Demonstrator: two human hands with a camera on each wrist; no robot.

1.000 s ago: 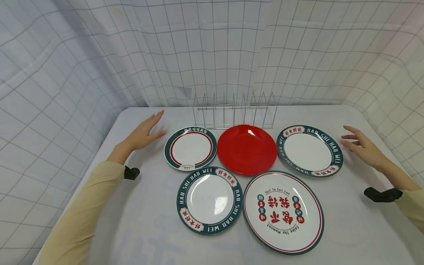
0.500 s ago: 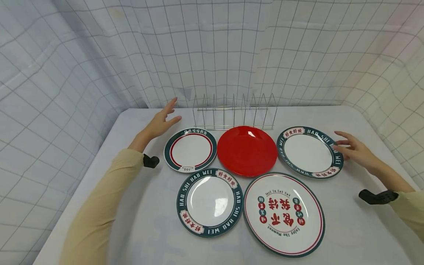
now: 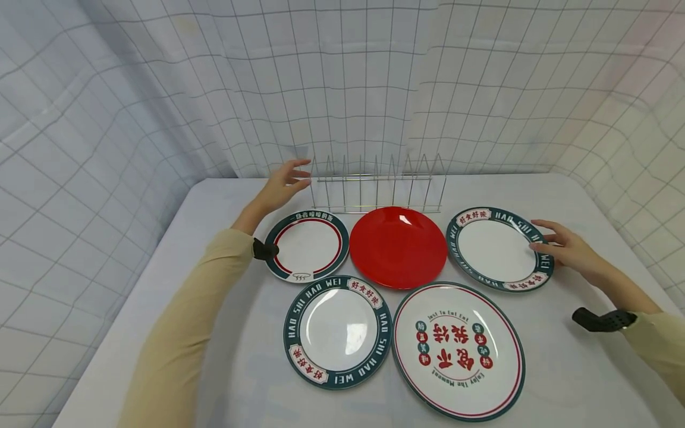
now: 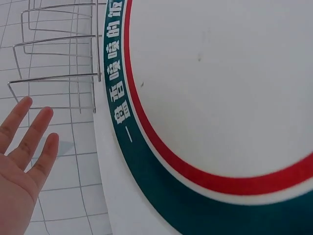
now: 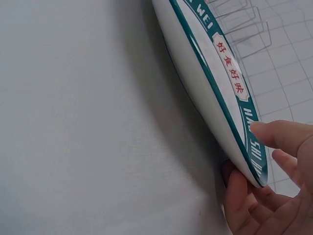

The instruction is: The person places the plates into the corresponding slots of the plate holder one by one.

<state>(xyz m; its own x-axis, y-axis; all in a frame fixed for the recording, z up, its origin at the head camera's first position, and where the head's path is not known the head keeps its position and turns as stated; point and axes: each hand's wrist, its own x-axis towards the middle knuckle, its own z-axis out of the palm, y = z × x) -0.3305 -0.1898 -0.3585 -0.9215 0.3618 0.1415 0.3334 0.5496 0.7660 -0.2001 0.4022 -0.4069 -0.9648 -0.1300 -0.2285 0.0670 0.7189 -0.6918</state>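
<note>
My left hand hovers at the left end of a wire dish rack, its fingers extended and holding nothing. In the left wrist view, the spread fingers are close to the rack's wires; touch cannot be told. Below that hand lies a small white plate with a green rim and red ring, partly covered by the wrist strap. At the right, my right hand pinches the rim of an oval green-rimmed plate. The right wrist view shows the thumb on top and fingers underneath.
A red plate lies in the middle, before the rack. Nearer are a round green-rimmed plate and a large white plate with red lettering. A white grid-patterned curtain surrounds the white table.
My left hand has moved right and away from me, up to the rack's left end. The right hand has moved left and taken hold of the oval plate's rim.
</note>
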